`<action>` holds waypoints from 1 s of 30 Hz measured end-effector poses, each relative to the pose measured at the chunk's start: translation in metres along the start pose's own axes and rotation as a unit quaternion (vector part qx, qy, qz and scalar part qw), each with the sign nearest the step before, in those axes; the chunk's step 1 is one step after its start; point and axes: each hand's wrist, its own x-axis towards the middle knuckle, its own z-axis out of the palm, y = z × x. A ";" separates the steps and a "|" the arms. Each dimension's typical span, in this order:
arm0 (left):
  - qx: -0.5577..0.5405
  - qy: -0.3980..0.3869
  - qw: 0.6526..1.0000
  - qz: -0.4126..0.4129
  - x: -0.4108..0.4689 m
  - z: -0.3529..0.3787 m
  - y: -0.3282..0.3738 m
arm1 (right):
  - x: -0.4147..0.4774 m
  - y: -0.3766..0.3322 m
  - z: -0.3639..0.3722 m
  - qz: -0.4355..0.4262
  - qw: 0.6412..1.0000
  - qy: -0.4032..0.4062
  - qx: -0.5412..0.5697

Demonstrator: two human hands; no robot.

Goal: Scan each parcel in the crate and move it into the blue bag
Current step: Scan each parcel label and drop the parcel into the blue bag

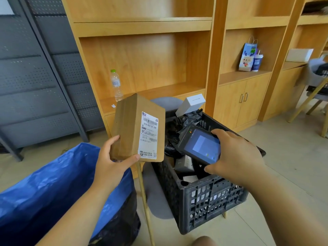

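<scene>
My left hand (113,162) grips the lower corner of a brown cardboard parcel (127,128), held upright with its white barcode label (149,135) facing me. My right hand (237,157) holds a black handheld scanner (200,144) with a lit screen, just right of the parcel and above the black plastic crate (211,196). Inside the crate lie black plastic-wrapped parcels (179,132), a white box (191,103) and a few small boxes lower down. The blue bag (53,183) stands open at the lower left, below the held parcel.
The crate rests on a grey chair with wooden legs (145,197). Wooden shelving (142,50) stands behind, with a water bottle (116,85), a paper gift bag (247,56) and a cup. Another chair (317,86) is at the far right. A grey metal rack is at left.
</scene>
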 end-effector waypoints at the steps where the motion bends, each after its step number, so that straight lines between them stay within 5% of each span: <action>1: -0.002 -0.003 1.000 -0.004 -0.002 -0.003 0.000 | 0.001 -0.003 0.001 -0.004 1.000 -0.001 0.002; 7: -0.040 -0.004 0.997 -0.060 -0.010 -0.047 -0.016 | 0.006 -0.040 0.018 -0.059 0.998 -0.026 0.016; 13: -0.002 0.092 0.985 -0.144 -0.026 -0.113 -0.053 | 0.013 -0.092 0.039 -0.116 0.990 -0.073 0.022; 19: 0.132 0.152 0.952 -0.232 -0.015 -0.156 -0.094 | 0.017 -0.121 0.055 -0.146 0.986 -0.080 0.024; 23: 0.220 0.072 0.924 -0.304 -0.008 -0.147 -0.108 | 0.018 -0.118 0.060 -0.138 0.987 -0.084 0.014; 30: 0.131 -0.057 0.962 -0.233 -0.011 -0.091 -0.092 | 0.024 -0.077 0.051 -0.078 0.994 -0.081 -0.001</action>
